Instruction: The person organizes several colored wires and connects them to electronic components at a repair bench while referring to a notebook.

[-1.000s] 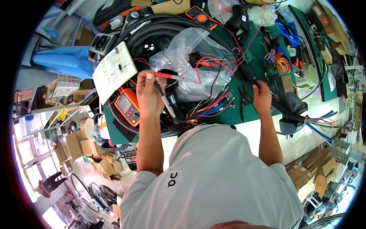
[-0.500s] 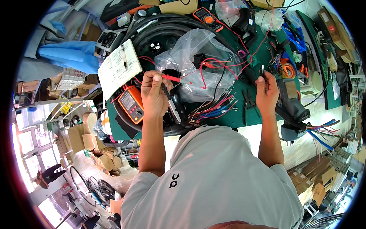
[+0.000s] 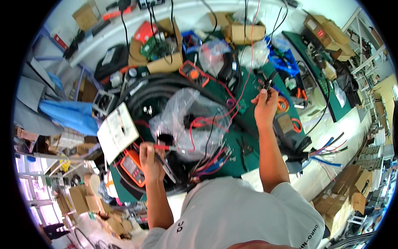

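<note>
L hand pinches a red probe near the bench's front-left edge, just beside an orange meter & a clear plastic bag. R hand, raised toward the bench's right side, pinches a black probe btwn fingertips.

Both bare forearms rise from the lower edge, out of short white sleeves. The left hand sits low and close to the body, fingers curled shut in a pinch. The right hand is stretched far forward and raised, arm nearly straight, fingertips pinched together at the top.
</note>
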`<state>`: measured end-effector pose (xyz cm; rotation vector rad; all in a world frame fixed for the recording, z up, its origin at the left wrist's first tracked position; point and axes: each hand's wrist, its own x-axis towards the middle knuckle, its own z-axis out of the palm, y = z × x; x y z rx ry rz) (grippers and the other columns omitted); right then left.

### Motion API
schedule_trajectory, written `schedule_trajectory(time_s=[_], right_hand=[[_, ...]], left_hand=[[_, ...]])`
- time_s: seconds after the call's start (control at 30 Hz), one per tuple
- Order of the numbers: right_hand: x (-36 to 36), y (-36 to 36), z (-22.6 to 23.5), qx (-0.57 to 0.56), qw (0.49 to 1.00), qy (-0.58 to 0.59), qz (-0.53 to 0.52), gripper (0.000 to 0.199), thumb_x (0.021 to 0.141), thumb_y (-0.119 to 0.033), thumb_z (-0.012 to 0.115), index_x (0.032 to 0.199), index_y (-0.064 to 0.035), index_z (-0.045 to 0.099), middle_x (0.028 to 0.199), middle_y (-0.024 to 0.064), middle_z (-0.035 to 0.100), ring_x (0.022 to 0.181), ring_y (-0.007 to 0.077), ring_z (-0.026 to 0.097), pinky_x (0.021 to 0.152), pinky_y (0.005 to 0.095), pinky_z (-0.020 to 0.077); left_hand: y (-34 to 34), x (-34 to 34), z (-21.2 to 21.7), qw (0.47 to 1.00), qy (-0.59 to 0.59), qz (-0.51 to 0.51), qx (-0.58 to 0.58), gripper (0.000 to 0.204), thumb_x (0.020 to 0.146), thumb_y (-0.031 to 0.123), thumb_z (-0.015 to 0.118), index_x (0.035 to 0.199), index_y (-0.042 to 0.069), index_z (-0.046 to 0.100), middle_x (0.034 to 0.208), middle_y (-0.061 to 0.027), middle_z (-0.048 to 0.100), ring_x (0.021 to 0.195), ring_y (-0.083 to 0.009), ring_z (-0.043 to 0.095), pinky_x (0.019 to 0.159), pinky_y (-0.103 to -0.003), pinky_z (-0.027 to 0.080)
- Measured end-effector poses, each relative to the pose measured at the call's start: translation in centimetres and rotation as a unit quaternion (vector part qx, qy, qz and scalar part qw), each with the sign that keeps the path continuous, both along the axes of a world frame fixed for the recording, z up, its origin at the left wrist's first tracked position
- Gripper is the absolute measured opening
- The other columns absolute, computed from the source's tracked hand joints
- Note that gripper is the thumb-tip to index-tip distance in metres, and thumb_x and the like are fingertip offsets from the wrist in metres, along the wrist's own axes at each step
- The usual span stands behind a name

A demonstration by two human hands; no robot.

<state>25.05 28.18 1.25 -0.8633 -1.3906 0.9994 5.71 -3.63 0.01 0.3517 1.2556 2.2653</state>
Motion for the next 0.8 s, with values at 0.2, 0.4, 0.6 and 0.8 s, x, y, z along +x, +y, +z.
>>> schedule_trajectory(time_s=[0.2,0.4,0.6,0.8], right_hand=[[-6.1,12.7,4.2,0.023,0.997,0.077,-0.019,0.021,0.094,-0.021,0.056,0.087,-0.0034,0.048,0.065,-0.0005,0.048,0.052,0.0070,0.043,0.046,0.0246,0.0356],[-12.4,20.7,10.3,0.108,0.994,0.029,0.007,0.053,0.086,-0.014,0.061,0.133,0.0061,0.045,0.100,0.0157,0.063,0.084,0.0170,0.059,0.073,0.0308,0.0466],[-18.3,28.5,12.6,0.088,0.992,-0.078,0.052,0.069,0.082,-0.014,0.057,0.145,0.0007,0.032,0.082,0.0181,0.064,0.071,0.0239,0.060,0.067,0.0359,0.0468],[-20.8,31.8,13.3,0.137,0.979,-0.150,0.011,0.073,0.081,-0.019,0.055,0.147,-0.0031,0.029,0.080,0.0230,0.066,0.076,0.0393,0.064,0.072,0.0449,0.0485]], left_hand=[[1.5,0.2,0.7,0.998,-0.040,0.025,0.038,0.011,0.098,0.016,0.054,0.090,0.010,0.049,0.072,-0.0012,0.050,0.061,-0.0117,0.046,0.057,-0.024,0.040],[2.0,0.2,1.2,0.991,-0.096,0.083,0.031,0.011,0.096,0.016,0.058,0.092,0.011,0.050,0.075,0.0006,0.051,0.064,-0.0093,0.047,0.060,-0.024,0.041],[2.8,1.1,1.9,0.992,-0.074,0.106,-0.009,0.008,0.096,0.017,0.059,0.092,0.012,0.054,0.072,0.0017,0.050,0.063,-0.0091,0.047,0.058,-0.023,0.041],[3.3,1.5,1.6,0.987,-0.084,0.125,-0.056,0.012,0.095,0.018,0.060,0.088,0.012,0.052,0.072,0.0018,0.050,0.063,-0.0091,0.045,0.059,-0.024,0.041]])
